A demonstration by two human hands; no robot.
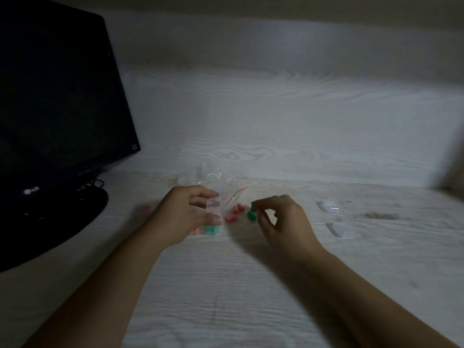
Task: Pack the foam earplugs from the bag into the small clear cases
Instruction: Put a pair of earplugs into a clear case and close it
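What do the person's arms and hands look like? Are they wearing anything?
Both forearms are bare, with no sleeves showing. The left hand and right hand wear no gloves, and no rings, watch or bracelet can be seen in this dim picture.

Both bare forearms are reaching up from the bottom corners of the frame toward its centre. The left hand (184,214) is curling its thumb and fingers around a small clear plastic case (214,210). Just right of centre, the right hand (283,219) is pinching a green foam earplug (251,214) with bent fingertips.
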